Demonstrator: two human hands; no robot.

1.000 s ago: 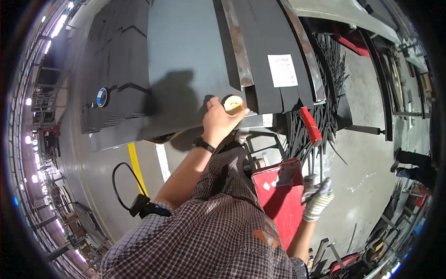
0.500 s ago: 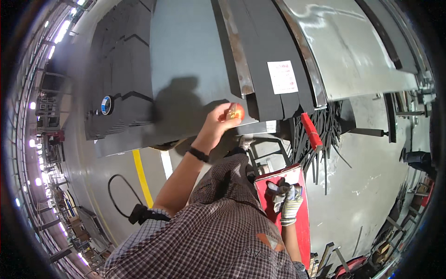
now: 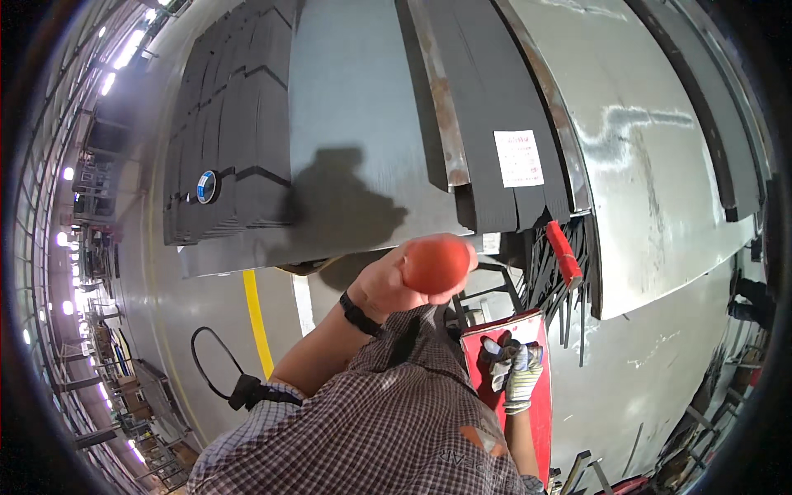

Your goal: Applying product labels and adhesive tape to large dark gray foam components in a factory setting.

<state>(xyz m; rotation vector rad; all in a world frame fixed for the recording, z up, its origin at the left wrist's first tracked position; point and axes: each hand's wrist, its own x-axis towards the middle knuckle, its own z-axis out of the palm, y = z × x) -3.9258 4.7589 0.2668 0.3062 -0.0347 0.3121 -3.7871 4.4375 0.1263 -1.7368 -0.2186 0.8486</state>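
Note:
My bare left hand (image 3: 381,285), with a black band at the wrist, is closed around a smooth red round fruit (image 3: 437,264). It is raised in front of me, and the fruit's smooth side shows; whether it is an apple or a tomato is unclear. On my right hand (image 3: 523,373) is a striped work glove with grey fingers. Those fingers are closed on a crumpled grey-and-white glove (image 3: 497,355), just above a red board (image 3: 539,437) at my right side.
Ahead lies a grey metal sheet (image 3: 355,99), with stacked dark strips (image 3: 239,124) on its left. A roll of tape (image 3: 208,187) sits on them. Rusty bars (image 3: 445,124), a paper label (image 3: 519,158), a red block (image 3: 563,254) and thin black strips (image 3: 540,289) are to the right.
My left hand has come nearer and lower, turning the fruit so its yellowish patch no longer shows. My right hand still holds the glove. The whole view has shifted slightly.

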